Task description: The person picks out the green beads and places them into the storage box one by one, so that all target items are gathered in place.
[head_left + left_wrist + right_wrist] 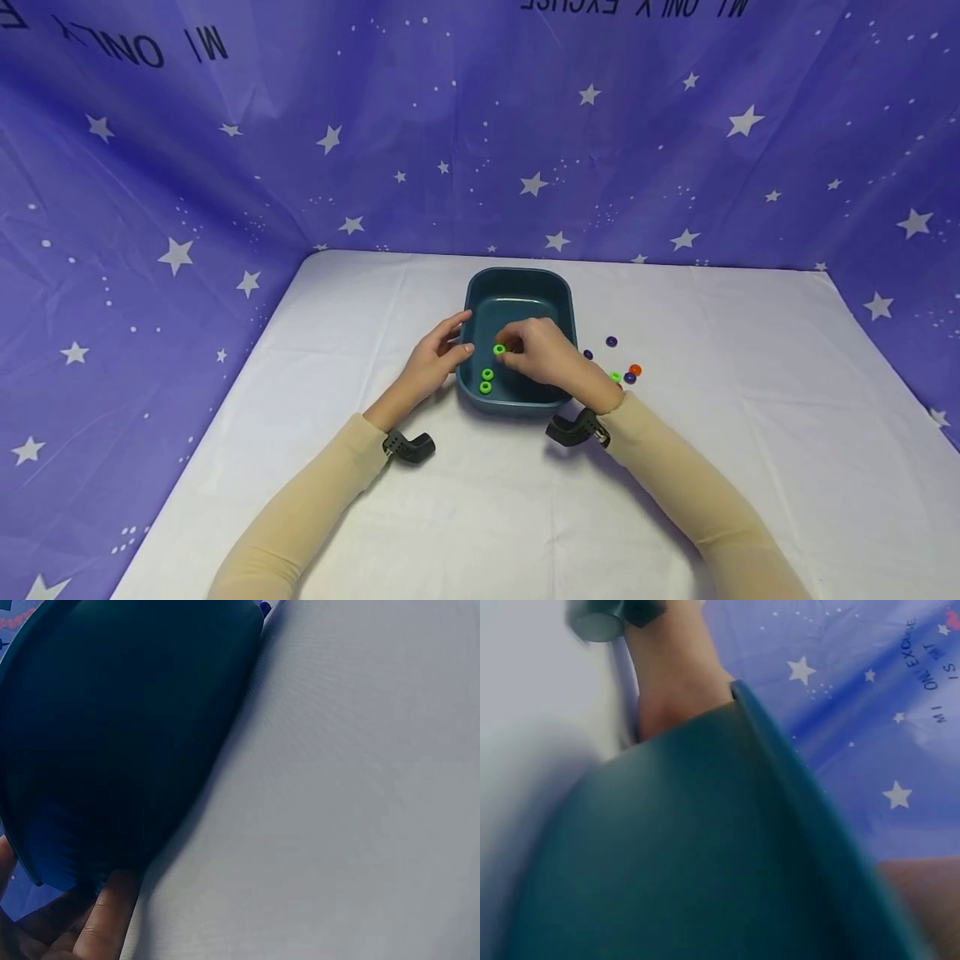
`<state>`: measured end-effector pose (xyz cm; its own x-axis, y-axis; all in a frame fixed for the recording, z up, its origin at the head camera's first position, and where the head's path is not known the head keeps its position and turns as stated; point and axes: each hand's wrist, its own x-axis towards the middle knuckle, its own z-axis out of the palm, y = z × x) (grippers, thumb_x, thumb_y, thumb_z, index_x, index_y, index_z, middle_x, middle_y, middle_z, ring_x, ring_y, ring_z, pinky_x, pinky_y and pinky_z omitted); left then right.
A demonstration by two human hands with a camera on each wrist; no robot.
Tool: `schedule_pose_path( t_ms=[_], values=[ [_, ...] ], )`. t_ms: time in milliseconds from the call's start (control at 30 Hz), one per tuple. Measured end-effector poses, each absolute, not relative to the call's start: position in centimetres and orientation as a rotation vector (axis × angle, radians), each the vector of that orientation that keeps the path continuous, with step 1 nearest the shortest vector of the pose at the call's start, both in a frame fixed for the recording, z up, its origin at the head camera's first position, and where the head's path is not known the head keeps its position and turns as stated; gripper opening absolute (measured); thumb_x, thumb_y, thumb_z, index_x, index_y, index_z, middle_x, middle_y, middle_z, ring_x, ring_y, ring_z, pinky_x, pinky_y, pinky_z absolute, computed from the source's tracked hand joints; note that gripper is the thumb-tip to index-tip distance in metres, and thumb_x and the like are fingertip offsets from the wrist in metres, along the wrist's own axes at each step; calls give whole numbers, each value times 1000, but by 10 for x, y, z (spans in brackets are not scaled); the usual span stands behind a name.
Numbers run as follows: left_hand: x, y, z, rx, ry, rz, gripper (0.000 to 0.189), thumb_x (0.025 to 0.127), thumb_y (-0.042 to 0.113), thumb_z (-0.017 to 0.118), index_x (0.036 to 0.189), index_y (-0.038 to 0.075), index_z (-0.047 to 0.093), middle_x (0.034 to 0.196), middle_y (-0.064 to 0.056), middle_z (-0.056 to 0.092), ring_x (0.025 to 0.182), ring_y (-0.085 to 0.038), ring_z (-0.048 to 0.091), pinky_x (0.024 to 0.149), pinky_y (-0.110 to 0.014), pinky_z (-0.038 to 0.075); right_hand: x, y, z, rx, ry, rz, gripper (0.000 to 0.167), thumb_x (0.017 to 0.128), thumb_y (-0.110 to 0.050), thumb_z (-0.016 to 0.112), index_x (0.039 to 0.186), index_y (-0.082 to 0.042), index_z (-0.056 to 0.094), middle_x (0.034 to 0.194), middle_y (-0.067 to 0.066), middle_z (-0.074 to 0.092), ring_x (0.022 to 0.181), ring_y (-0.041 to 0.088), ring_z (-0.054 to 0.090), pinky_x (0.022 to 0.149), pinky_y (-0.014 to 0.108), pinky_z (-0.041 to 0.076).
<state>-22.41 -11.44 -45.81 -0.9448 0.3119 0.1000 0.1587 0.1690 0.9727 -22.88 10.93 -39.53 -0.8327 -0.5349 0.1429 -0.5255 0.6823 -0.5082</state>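
Note:
A dark teal rectangular tub (517, 408) stands on the white-covered table. At its left side, my left hand (437, 357) holds the wall, thumb and forefinger at the rim; in the left wrist view its fingers (109, 915) touch the tub's outer wall (135, 735). Over the inside of the tub, my right hand (542, 352) pinches a green ring-shaped bead (499, 350) between thumb and fingers. Two more green beads, one (487, 375) just behind the other (486, 387), lie on the tub floor near its left wall. The tub wall (667, 847) hides most of the right hand in the right wrist view.
Right of the tub lie several loose beads: an orange one (635, 369), a green one (615, 377) partly behind my right wrist, and dark purple ones, such as one (611, 342) farther back. A purple star-patterned curtain (525, 125) surrounds the table's back and sides.

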Motion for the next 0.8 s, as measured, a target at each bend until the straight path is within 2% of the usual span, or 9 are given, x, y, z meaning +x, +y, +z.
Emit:
schedule_pose_path(
  t_ms=[300,500,600,800],
  values=[
    [-224,-113,-458,483,2298,1907,59,102,14,59,158,13,38,153,-26,47,131,-43,58,95,-46,61,-231,106,-408,-923,2840,-804,18,85,-11,79,101,-3,78,88,7,77,76,13,68,72,30,59],
    [-225,-114,-457,476,2290,1913,59,102,14,59,158,15,38,154,-25,45,133,-43,57,97,-47,60,-230,105,-406,-902,2776,-729,20,86,-10,77,105,-2,78,93,8,78,80,13,69,77,32,61],
    [-225,-114,-456,467,2297,1906,59,102,15,59,158,16,39,154,-25,45,134,-42,57,97,-47,60,-229,105,-406,-894,2725,-706,19,87,-10,77,105,-3,79,94,8,79,79,13,69,76,30,61],
    [-224,-114,-456,472,2296,1894,60,103,14,58,158,12,37,154,-26,45,135,-43,56,96,-46,60,-229,104,-409,-923,2681,-686,17,85,-11,80,101,-4,80,91,6,79,78,11,70,73,28,60]
  ],
)
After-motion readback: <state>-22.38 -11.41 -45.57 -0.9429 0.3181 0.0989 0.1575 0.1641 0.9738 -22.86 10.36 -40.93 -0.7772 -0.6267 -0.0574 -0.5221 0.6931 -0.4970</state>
